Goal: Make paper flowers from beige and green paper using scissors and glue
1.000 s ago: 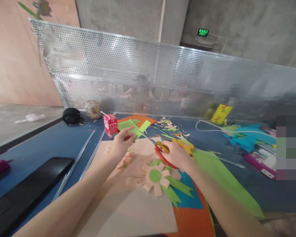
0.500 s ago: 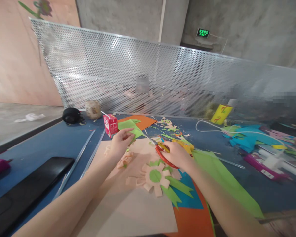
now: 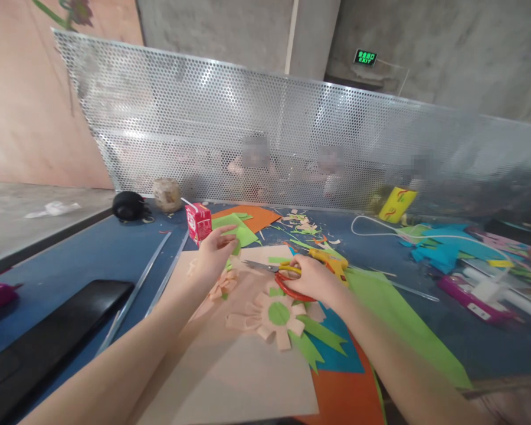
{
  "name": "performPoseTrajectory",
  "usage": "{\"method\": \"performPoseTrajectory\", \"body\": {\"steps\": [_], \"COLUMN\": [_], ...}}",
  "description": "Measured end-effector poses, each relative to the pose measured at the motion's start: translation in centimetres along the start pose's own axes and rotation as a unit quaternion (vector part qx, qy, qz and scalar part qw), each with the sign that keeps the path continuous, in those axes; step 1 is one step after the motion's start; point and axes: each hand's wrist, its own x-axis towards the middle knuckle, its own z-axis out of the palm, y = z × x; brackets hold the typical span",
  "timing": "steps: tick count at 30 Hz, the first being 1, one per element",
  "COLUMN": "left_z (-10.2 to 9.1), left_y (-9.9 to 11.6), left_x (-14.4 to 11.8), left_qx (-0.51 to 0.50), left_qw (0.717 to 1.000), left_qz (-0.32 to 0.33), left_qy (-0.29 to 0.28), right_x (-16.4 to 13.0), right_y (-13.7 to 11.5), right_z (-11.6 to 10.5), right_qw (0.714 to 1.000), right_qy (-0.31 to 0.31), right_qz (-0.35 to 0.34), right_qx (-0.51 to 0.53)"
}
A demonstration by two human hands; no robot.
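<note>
My right hand (image 3: pixel 312 276) grips a pair of scissors (image 3: pixel 287 273) by red and yellow handles. Their blades point left, toward my left hand, over the pale sheet (image 3: pixel 230 378). The fingers of my left hand (image 3: pixel 216 252) are bent together around a small green paper piece (image 3: pixel 236 249), mostly hidden by them. Just beyond those fingers lies a larger green paper (image 3: pixel 244 235). Below the scissors rests a pale paper flower (image 3: pixel 259 321) with a green centre and green ribbon-like leaves (image 3: pixel 323 335). A smaller peach flower (image 3: pixel 223 285) sits beside my left wrist.
A red drink carton (image 3: pixel 198 223) with a straw stands behind my left hand. Paper scraps (image 3: pixel 303 223) lie at the back before a perforated metal screen (image 3: pixel 203 118). A yellow glue gun (image 3: pixel 331 260) is beyond my right hand. A black phone-like slab (image 3: pixel 57 336) lies left.
The scissors have swung left and down, away from the green paper, and their blades now lie above the pale sheet. My left hand has shifted only slightly.
</note>
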Motion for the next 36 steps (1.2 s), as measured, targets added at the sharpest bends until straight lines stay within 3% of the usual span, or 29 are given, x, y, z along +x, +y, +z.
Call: {"method": "performPoseTrajectory", "body": {"steps": [8, 14, 20, 24, 27, 32, 36], "left_z": [0.3, 0.6, 0.7, 0.7, 0.7, 0.8, 1.2], "left_y": [0.2, 0.9, 1.3, 1.3, 0.8, 0.1, 0.3], "left_x": [-0.5, -1.0, -1.2, -1.2, -1.1, -1.1, -1.5], "left_qx": [0.008, 0.055, 0.087, 0.114, 0.143, 0.174, 0.213], "left_qw": [0.995, 0.997, 0.994, 0.989, 0.985, 0.976, 0.966], "left_qz": [0.079, 0.023, 0.004, -0.003, 0.017, 0.052, 0.057], "left_qy": [-0.067, -0.053, -0.064, -0.090, -0.096, -0.119, -0.135], "right_x": [1.0, 1.5, 1.5, 1.0, 0.3, -0.6, -0.4], "right_y": [0.7, 0.9, 0.9, 0.4, -0.1, -0.9, -0.7], "right_z": [0.2, 0.4, 0.6, -0.5, -1.3, -1.3, -0.8], "right_qw": [0.999, 0.999, 0.976, 0.961, 0.956, 0.951, 0.952], "right_qy": [0.027, 0.026, 0.083, 0.082, 0.027, -0.159, -0.201], "right_qz": [-0.027, -0.022, -0.201, -0.263, -0.291, -0.262, -0.224], "right_qx": [0.031, 0.020, -0.010, 0.028, 0.037, 0.039, 0.066]}}
